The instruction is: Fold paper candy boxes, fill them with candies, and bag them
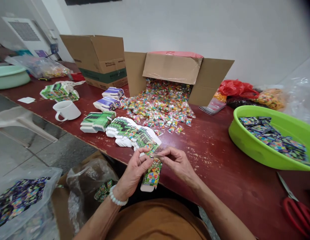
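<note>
A small green printed carton (152, 174) is held upright between my hands at the table's front edge. My left hand (137, 168), with a beaded bracelet on the wrist, pinches the carton's upper left side. At its top, my right hand (178, 163) grips a thin pale flap (157, 155) between thumb and fingers. Just beyond lies a fanned row of flat green cartons (129, 131). Behind them, small clear packets of colourful candy (160, 106) spill out of a cardboard box (172, 68) lying on its side.
A green basin (260, 156) with dark packets stands right, near red-handled scissors (296, 210). A white mug (67, 110), stacked green cartons (97, 121) and another cardboard box (102, 61) are left. Below the table edge sit a tub of dark packets (19, 196) and a plastic-lined box (82, 190).
</note>
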Action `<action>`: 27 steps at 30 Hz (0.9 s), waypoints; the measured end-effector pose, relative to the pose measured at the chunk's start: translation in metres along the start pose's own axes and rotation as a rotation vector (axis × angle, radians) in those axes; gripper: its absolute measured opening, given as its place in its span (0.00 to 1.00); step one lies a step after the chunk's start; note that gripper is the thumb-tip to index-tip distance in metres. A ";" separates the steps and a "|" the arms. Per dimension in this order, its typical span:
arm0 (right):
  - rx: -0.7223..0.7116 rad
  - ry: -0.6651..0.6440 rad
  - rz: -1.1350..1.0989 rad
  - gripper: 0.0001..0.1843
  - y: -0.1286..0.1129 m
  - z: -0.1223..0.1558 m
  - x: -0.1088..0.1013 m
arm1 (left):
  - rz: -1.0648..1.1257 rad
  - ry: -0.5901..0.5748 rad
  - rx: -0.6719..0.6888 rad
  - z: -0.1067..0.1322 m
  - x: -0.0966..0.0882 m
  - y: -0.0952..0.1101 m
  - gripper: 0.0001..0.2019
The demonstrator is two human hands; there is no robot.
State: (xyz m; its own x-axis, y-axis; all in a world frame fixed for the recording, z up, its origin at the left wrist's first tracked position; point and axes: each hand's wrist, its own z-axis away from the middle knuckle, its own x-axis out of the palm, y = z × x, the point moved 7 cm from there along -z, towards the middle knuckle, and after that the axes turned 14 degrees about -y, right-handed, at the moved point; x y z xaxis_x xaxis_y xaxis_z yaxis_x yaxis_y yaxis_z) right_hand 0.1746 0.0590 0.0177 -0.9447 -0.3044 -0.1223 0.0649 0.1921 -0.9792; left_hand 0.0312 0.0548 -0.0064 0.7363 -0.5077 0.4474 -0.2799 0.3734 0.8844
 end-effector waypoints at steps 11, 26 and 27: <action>0.084 -0.115 0.062 0.10 -0.003 -0.001 0.008 | 0.145 -0.018 -0.182 -0.004 0.016 -0.026 0.27; 0.167 -0.114 -0.079 0.10 0.006 -0.013 0.007 | -0.114 -0.041 -0.104 -0.005 0.008 -0.023 0.33; 0.134 -0.143 -0.066 0.10 0.002 -0.012 0.007 | -0.115 -0.040 -0.108 -0.004 0.009 -0.022 0.33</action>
State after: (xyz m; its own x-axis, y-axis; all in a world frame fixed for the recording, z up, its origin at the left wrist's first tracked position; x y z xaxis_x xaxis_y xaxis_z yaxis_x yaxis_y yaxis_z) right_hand 0.1638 0.0689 0.0164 -0.8936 -0.4434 -0.0691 0.0553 0.0438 -0.9975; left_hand 0.0466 0.0453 -0.0228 0.7339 -0.5814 0.3512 -0.1259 0.3917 0.9114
